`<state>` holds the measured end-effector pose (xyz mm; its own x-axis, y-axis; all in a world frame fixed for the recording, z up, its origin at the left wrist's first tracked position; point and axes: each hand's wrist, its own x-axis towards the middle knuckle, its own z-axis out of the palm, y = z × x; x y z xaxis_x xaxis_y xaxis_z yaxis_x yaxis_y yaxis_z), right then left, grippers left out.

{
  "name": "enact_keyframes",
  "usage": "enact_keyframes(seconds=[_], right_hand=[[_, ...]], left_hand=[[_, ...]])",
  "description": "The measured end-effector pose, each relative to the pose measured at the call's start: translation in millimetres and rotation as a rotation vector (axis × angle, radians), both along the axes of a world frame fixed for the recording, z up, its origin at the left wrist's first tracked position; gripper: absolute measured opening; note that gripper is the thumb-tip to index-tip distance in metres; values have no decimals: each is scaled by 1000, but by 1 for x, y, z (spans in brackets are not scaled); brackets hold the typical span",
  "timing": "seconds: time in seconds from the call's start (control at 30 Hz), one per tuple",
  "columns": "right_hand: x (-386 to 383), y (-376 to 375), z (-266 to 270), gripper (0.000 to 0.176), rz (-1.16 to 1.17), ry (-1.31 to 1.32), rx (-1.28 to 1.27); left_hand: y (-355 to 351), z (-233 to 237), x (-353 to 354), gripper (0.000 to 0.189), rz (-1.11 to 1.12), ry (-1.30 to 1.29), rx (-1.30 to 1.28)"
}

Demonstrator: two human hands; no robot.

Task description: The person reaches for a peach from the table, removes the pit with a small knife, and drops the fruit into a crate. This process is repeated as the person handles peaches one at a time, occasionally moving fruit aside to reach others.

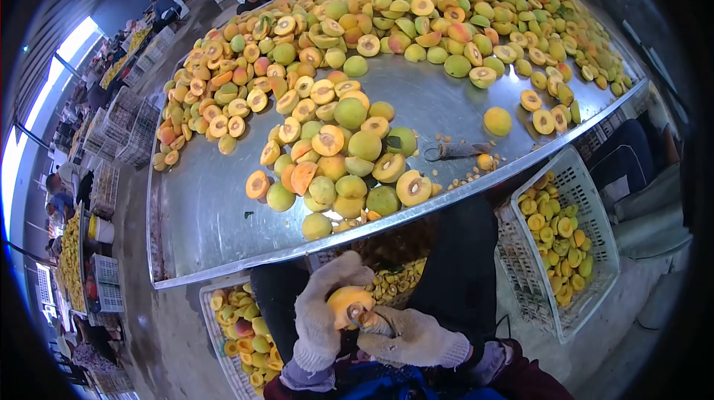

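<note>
Lower ctr of frame: halved stone fruit [343, 303] held in L hand [320, 314], cut side turned twd R hand [413, 337]; both hands in pale knit gloves. L fingers curled round far side of fruit, thumb side hidden, so exact thumb contact can't be told. R fingers closed round a small metal-tipped tool [366, 320], tip at the cut face; depth of tip in flesh can't be told. Both hands located over lap, just below near edge of metal table [216, 229]. On table, ctr of frame: heap of whole + halved fruit [327, 139], orange/green, some pits visible in cut faces. Larger pile [416, 5] spread across upper part of table. Loop-tipped tool [462, 151] laid R of ctr heap, loose pits + scraps [476, 173] beside it. Single yellow fruit [497, 122] noted above it, apart from heap. R of frame: white plastic crate [606, 251], partly filled w/ fruit halves [558, 236]. Lower L: second crate [212, 318], also w/ halves. Upper L: stacked crates [130, 128] + co-workers seen at other tables, detail too small to tell.
</note>
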<state>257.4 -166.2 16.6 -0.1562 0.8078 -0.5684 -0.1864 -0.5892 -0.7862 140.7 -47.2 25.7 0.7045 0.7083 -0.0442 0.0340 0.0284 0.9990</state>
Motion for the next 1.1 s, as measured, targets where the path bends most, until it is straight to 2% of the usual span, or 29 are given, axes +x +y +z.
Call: enact_keyframes(seconds=[0.03,0.1,0.13,0.17,0.23,0.27,0.33,0.37,0.43,0.47,0.53,0.57,0.63,0.67,0.73,0.77,0.83,0.87,0.9,0.93,0.97,1.03,1.07,1.1], right_hand=[[1,0,3,49,-18,10,16],[0,0,3,44,-47,85,30],[0,1,3,40,-67,155,45],[-1,0,-1,40,-64,155,45],[-4,-4,-9,30,-57,536,65],[-4,-4,-9,30,-56,536,66],[-3,-5,-7,29,-74,542,57],[-4,-7,-10,29,-81,540,57],[-5,-12,-18,31,-79,676,74],[-2,-13,-17,31,-80,677,72],[4,-14,-12,30,-16,801,-29],[4,-15,-12,30,-15,802,-29],[3,-18,-12,29,5,983,27],[-2,-18,-10,29,4,984,26],[-13,-15,-8,31,-282,975,-337],[-12,-14,-8,31,-282,974,-335],[-7,-11,-9,30,-64,975,-175],[-4,-9,-9,29,47,972,-97],[-2,-7,-10,28,163,967,-19],[0,-5,-12,27,287,957,59],[1,-5,-14,27,295,952,62],[-1,-9,-24,28,54,725,-5],[3,-7,-30,29,46,722,-25],[5,-6,-31,29,53,725,-18]], left_hand=[[-7,-5,0,78,-4,0,0],[-19,-15,-7,76,132,-167,-168],[-20,-17,-8,61,157,-192,-205],[-20,-16,-8,61,160,-193,-204],[-20,-13,-11,64,164,31,130],[-17,-8,-9,64,166,31,131],[-10,4,0,28,51,35,166],[-7,7,3,28,44,33,164],[-4,10,5,23,-59,127,-86],[-1,11,3,23,-60,127,-88],[5,12,-2,45,-255,172,-65],[6,7,-4,45,-254,173,-65],[10,-8,-7,46,-324,-36,507],[8,-6,-6,46,-325,-35,506],[-1,1,3,19,-296,-219,64],[-5,4,8,19,-296,-221,65],[-11,6,18,27,-125,-29,-535],[-4,-4,24,41,-70,-405,-1216],[-1,-4,22,41,-65,-408,-1215],[5,-1,17,46,46,-161,-1033],[14,2,13,51,149,79,-840],[37,-18,-22,50,354,80,-574],[45,-25,-47,44,465,29,-364],[62,-32,-83,37,482,146,-174]])
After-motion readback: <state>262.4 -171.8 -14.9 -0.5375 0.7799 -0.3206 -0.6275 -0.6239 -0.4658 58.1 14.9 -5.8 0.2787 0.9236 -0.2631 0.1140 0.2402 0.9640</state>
